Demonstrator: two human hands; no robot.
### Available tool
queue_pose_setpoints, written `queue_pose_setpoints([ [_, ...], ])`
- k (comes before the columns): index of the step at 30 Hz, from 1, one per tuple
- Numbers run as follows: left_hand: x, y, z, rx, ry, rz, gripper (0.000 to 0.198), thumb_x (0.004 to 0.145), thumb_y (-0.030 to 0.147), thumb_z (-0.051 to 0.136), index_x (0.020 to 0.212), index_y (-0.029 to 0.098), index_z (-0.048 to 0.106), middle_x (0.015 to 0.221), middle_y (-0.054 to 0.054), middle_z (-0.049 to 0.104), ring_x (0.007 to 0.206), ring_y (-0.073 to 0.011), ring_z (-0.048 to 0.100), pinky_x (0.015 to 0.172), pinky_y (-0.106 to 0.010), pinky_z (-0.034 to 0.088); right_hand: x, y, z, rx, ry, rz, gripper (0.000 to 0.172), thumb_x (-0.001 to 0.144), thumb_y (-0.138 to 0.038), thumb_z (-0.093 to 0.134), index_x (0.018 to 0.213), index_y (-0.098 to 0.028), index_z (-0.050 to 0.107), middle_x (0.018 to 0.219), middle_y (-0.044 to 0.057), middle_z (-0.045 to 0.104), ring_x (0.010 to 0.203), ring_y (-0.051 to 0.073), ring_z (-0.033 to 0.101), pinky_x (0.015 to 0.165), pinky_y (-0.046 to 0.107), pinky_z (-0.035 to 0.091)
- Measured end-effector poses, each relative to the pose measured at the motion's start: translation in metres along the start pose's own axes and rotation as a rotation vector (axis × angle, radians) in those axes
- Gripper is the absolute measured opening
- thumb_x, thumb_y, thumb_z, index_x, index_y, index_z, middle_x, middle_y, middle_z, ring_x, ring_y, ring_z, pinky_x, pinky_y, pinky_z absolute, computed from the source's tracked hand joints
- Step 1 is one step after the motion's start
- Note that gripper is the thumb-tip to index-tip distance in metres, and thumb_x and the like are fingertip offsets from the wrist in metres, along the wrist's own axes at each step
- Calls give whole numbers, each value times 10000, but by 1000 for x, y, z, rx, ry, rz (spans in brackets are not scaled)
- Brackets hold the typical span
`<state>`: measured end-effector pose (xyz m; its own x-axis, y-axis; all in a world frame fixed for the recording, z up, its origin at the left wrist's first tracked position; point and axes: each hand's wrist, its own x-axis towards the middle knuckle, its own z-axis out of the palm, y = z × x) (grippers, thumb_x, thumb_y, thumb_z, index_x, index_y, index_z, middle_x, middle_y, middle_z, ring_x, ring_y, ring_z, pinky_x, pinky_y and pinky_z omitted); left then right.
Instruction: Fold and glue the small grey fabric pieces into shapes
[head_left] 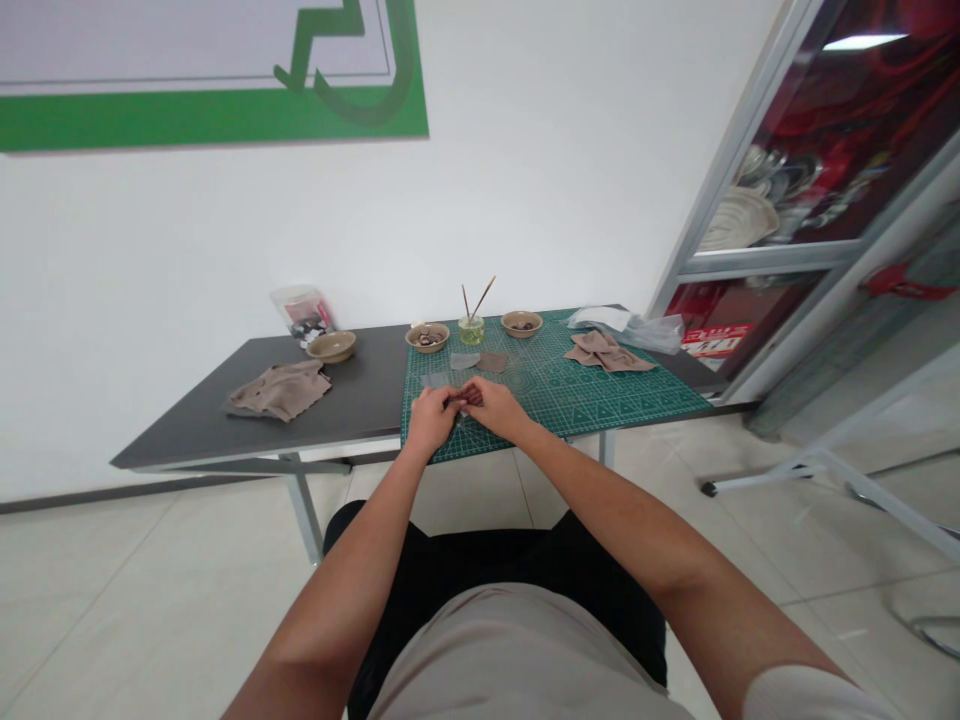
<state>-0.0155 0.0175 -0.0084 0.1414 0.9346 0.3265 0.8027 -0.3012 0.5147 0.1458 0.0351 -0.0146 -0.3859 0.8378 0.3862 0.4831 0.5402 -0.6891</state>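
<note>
My left hand (433, 418) and my right hand (492, 406) meet over the front of a green cutting mat (525, 385). Both are closed, fingertips nearly touching, around something small and dark that is mostly hidden by the fingers. Just beyond them lie a grey sheet piece (464, 361) and a brown square (493, 362). A further pale grey piece (435, 380) rests close to my left fingers.
Along the back stand a bowl of dark pieces (427, 338), a glass jar with two thin sticks (471, 330) and a second bowl (521, 323). Brown cloth (609, 352) and plastic bags (649, 330) lie right; another cloth (281, 390), bowl (331, 347) and clear container (302, 312) left.
</note>
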Motion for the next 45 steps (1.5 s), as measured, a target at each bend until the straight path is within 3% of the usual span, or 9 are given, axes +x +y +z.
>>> queue_pose_setpoints([
  [5, -3, -5, 2, -213, 214, -59, 161, 878, 264, 527, 924, 209, 672, 927, -32, 710, 872, -183, 612, 832, -312, 460, 3, 10, -9, -353, -42, -96, 414, 829, -302, 678, 1209, -153, 609, 1249, 147, 617, 1189, 254, 521, 1020, 426, 387],
  [8, -3, -8, 2, -341, 314, -143, 147, 872, 285, 534, 901, 197, 649, 836, -16, 694, 740, -154, 617, 769, -286, 480, 5, 14, -14, -451, -126, -88, 362, 875, -357, 630, 1178, -160, 647, 1261, 153, 600, 1179, 257, 507, 1011, 427, 375],
  [11, -2, -9, 2, -416, 306, -174, 135, 860, 274, 546, 922, 193, 634, 852, -11, 699, 695, -139, 630, 751, -279, 493, 4, 15, -20, -469, -127, -38, 327, 849, -369, 663, 1104, -164, 665, 1162, 134, 623, 1109, 245, 528, 956, 397, 391],
  [18, -2, -8, 4, -473, 284, -176, 113, 848, 227, 557, 931, 198, 628, 835, -1, 702, 687, -132, 648, 756, -280, 503, 4, 36, -63, -277, 206, 257, 180, 809, -243, 619, 976, -176, 617, 951, 64, 676, 860, 188, 603, 773, 290, 431],
  [22, -2, -10, 7, -470, 295, -174, 124, 845, 201, 553, 939, 193, 633, 833, -7, 702, 706, -132, 648, 773, -282, 505, 11, 54, -96, -397, 403, 439, 240, 828, -264, 588, 1046, -166, 609, 982, 97, 688, 879, 223, 626, 762, 300, 430],
  [25, -1, -13, 8, -457, 299, -158, 146, 839, 194, 558, 961, 189, 640, 870, -19, 702, 732, -133, 646, 787, -285, 504, 11, 64, -109, -545, 396, 508, 255, 867, -278, 562, 1087, -163, 620, 977, 128, 697, 884, 251, 642, 749, 315, 431],
  [31, -1, -12, 7, -340, 289, -136, 200, 783, 202, 642, 981, 191, 666, 861, -26, 690, 768, -150, 628, 810, -304, 497, 9, 71, -101, -809, 183, 478, 276, 905, -308, 540, 1105, -187, 687, 957, 167, 710, 949, 282, 632, 771, 350, 440],
  [37, -3, -11, 6, -298, 281, -133, 208, 774, 187, 640, 980, 184, 664, 873, -28, 686, 746, -146, 620, 781, -294, 500, 14, 62, -85, -807, 1, 392, 364, 950, -307, 423, 1027, -152, 743, 1028, 199, 705, 1077, 317, 562, 868, 404, 432],
  [45, -3, -10, 6, -190, 285, -54, 119, 779, 171, 621, 886, 199, 667, 856, -28, 660, 735, -159, 598, 758, -294, 486, 30, 54, -65, -810, 88, 313, 422, 953, -372, 412, 1277, -198, 619, 1410, 101, 544, 1216, 337, 455, 994, 499, 353],
])
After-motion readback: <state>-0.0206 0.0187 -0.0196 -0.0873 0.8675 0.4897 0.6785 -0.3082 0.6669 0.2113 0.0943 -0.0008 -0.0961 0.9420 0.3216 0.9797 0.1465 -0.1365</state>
